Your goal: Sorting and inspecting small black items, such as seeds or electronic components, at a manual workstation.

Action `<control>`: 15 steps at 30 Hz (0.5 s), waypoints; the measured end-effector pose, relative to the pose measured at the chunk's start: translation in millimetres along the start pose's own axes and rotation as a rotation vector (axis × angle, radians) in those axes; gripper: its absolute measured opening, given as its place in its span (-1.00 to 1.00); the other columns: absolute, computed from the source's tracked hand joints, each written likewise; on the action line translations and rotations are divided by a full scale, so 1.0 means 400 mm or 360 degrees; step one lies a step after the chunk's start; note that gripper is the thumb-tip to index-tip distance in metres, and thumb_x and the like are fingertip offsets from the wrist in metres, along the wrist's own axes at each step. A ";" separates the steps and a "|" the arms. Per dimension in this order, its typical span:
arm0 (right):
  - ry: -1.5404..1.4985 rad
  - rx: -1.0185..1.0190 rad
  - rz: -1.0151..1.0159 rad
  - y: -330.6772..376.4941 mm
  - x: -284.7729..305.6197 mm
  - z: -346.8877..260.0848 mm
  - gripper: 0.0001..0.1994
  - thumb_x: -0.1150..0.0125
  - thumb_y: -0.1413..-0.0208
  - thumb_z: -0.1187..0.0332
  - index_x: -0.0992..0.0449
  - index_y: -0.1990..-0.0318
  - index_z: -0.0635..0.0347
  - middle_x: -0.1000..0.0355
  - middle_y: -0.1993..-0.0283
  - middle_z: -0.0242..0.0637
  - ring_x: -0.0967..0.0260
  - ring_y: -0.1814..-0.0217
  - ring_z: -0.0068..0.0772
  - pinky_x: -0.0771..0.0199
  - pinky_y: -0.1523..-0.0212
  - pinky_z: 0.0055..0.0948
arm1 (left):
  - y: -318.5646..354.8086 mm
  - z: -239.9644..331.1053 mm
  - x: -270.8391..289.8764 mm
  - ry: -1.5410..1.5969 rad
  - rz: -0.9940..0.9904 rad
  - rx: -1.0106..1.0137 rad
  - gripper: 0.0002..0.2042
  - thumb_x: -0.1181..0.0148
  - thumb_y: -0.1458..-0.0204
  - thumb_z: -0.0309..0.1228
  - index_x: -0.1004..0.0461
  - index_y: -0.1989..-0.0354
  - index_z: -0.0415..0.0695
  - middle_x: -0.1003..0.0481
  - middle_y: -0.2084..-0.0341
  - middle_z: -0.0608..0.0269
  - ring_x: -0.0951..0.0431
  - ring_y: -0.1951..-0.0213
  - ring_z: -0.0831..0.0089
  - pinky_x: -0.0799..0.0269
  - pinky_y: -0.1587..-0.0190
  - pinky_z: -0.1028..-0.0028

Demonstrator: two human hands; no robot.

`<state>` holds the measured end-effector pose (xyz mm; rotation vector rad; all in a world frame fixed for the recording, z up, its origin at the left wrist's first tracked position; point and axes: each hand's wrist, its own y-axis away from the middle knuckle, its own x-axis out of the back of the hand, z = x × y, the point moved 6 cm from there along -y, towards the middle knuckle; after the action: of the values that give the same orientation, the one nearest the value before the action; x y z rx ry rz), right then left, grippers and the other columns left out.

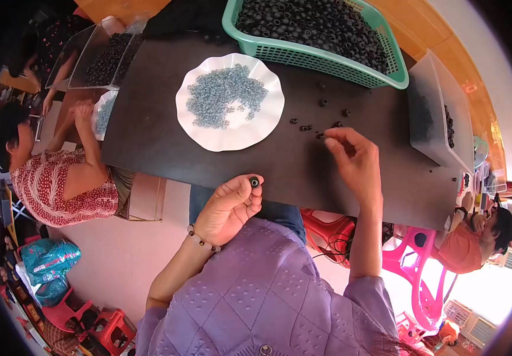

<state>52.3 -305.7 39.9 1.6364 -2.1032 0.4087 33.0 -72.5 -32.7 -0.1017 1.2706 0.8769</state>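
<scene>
My left hand (227, 209), with a beaded bracelet at the wrist, is closed in a pinch above the near table edge. Between its thumb and forefinger sits a small black round part (254, 181), its pale ring-shaped end facing up. Over the table to the right, my right hand (356, 157) brings thumb and forefinger together on a small black piece (320, 136). Several loose black parts (306, 127) lie just beyond those fingertips. A white wavy-rimmed plate (227, 140) holds a heap of small translucent blue-grey rings (217, 95).
A green plastic basket (327, 57) full of black parts stands at the far side of the dark table (149, 89). On the right is a clear bin (436, 113) with more black parts. A person in a red patterned top (69, 184) works at the left; another sits far right.
</scene>
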 end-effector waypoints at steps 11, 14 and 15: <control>0.0545 0.0250 0.0146 -0.025 0.007 0.026 -0.85 -0.20 0.06 0.51 -0.53 0.28 0.29 -0.44 0.46 -0.22 -0.28 0.53 -0.44 -0.29 0.45 -0.45 | -0.010 -0.013 0.005 0.0005 0.0055 0.0033 -0.75 -0.14 -0.12 -0.27 -0.44 0.13 -0.16 -0.44 0.41 0.42 -0.41 0.37 0.62 -0.36 0.11 0.49; 0.0574 0.0237 0.0154 -0.028 0.004 0.031 -0.84 -0.21 0.06 0.50 -0.53 0.27 0.29 -0.44 0.44 -0.21 -0.28 0.52 -0.41 -0.29 0.45 -0.43 | -0.008 -0.013 0.007 -0.0023 0.0076 0.0041 -0.76 -0.11 -0.14 -0.27 -0.40 0.13 -0.16 -0.41 0.42 0.43 -0.39 0.37 0.59 -0.33 0.00 0.38; 0.0603 0.0241 0.0170 -0.028 0.003 0.030 -0.85 -0.21 0.05 0.49 -0.53 0.27 0.28 -0.43 0.44 -0.21 -0.29 0.51 -0.39 -0.30 0.44 -0.42 | -0.008 -0.013 0.007 -0.0018 0.0079 0.0042 -0.76 -0.11 -0.14 -0.27 -0.40 0.13 -0.16 -0.41 0.42 0.42 -0.39 0.37 0.59 -0.33 -0.01 0.37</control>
<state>61.1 -315.5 29.8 1.3952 -1.9123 0.8594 31.1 -75.9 -38.1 -0.0444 1.2784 0.9022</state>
